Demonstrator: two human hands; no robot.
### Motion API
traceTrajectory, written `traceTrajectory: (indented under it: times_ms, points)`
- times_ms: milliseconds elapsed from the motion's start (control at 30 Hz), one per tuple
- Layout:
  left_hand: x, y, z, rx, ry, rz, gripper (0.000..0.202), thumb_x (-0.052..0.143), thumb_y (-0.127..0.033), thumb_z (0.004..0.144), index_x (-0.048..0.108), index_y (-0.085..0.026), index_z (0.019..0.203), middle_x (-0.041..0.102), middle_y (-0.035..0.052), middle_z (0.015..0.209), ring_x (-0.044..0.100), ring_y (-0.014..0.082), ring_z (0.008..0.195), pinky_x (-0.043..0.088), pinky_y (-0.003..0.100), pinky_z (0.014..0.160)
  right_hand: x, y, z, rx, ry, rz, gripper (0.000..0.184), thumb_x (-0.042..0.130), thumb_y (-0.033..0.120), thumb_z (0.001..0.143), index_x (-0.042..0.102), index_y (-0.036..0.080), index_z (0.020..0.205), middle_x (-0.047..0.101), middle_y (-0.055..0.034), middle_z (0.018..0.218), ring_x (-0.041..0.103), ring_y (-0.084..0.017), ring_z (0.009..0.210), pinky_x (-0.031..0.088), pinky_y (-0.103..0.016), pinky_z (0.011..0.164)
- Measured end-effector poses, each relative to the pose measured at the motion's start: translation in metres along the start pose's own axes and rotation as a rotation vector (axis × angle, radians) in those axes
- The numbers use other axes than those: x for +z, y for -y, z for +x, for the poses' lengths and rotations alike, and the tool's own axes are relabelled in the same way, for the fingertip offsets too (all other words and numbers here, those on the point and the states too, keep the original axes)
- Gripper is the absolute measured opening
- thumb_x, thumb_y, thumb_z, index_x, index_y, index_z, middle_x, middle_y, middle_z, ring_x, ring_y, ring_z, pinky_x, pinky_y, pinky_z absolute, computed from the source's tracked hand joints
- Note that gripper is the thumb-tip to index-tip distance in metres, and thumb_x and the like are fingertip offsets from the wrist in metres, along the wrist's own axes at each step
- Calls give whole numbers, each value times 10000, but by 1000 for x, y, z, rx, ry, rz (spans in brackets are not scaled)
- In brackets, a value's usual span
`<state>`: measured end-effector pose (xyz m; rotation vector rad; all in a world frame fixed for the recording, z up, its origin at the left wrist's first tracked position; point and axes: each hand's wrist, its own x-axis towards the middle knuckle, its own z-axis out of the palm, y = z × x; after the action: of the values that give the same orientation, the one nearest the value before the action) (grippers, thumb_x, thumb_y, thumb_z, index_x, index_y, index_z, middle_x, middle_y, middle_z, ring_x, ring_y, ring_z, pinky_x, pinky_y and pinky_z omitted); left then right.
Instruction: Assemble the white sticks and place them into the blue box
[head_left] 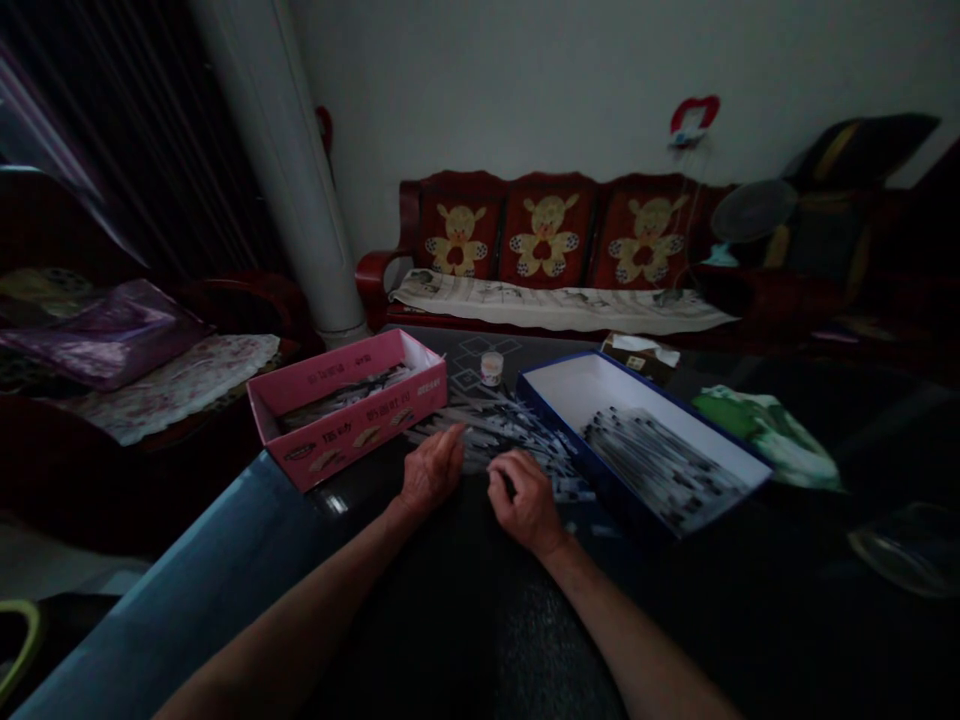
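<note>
My left hand (433, 468) is closed at the near edge of a loose pile of thin, pale pen-like sticks (510, 420) on the dark table. Its fingers are pressed together, and what they hold, if anything, does not show. My right hand (527, 500) is a short way to the right, fingers curled in with the thumb near the index finger. Dim light hides whatever is in that grip. To the left stands a pink cardboard box (352, 420) with more sticks inside. A blue-rimmed box (559, 385) on the right has many clear, dark-tipped pen-like sticks laid side by side.
Behind the pile stands a small whitish cup (491, 368). A brown tissue box (637, 358) and a green and white plastic packet (772, 435) lie beyond and right of the blue box. A wooden sofa (409, 235) stands behind the table (450, 620).
</note>
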<state>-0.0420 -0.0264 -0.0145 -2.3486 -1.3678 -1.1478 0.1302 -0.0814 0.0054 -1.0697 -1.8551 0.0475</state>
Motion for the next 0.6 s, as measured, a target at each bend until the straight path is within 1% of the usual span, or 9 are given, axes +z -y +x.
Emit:
traceTrajectory:
  times_ms: [33,100,133,200,267,333,433,600]
  points:
    - [1,0,1,14,-7,1,308,404,-236,965,552,-172,1228,663,46,842,636,147,803,475,213,699,-6,-6,4,34,-57,-35,136,470,157,877,602,177,852,636,-68,832,581,-199,844,464,-346,800]
    - [1,-2,2,48,-12,-4,326,414,-243,966,546,-184,1258,629,32,780,620,141,748,461,207,655,-17,-22,11,103,-126,-118,158,466,184,888,624,174,885,654,-82,866,597,-210,857,470,-355,808]
    - [1,-3,3,64,-7,-7,322,416,-244,966,553,-186,1252,611,27,756,609,141,729,459,210,650,-21,-30,14,142,-146,-164,163,470,193,885,632,176,886,659,-85,865,602,-217,852,472,-362,808]
    - [0,-4,2,90,3,-11,306,408,-236,967,569,-179,1221,593,30,746,589,146,719,459,221,654,-28,-44,16,208,-139,-223,161,485,189,864,644,179,889,662,-85,864,612,-225,851,476,-364,807]
    - [0,-5,1,120,-1,-23,291,398,-224,966,578,-162,1186,596,45,777,580,157,748,470,243,698,-31,-52,15,239,-81,-226,162,496,171,844,652,180,889,665,-81,864,621,-223,848,480,-354,801]
    - [0,-5,1,140,-20,-45,269,401,-208,960,580,-153,1153,603,57,810,573,166,773,473,263,734,-31,-55,13,233,7,-199,165,501,159,836,656,184,887,668,-73,868,626,-212,838,482,-339,791]
    - [1,-3,1,150,-20,-77,254,414,-184,948,570,-158,1146,616,62,846,569,171,790,471,278,751,-31,-52,12,210,140,-185,168,512,146,830,665,192,881,667,-62,868,626,-202,837,481,-328,786]
    - [5,0,0,155,9,-107,264,423,-185,940,563,-159,1162,614,62,850,562,177,797,472,287,748,-31,-43,13,177,330,-241,211,538,113,792,691,193,913,651,-66,920,608,-204,891,470,-336,824]
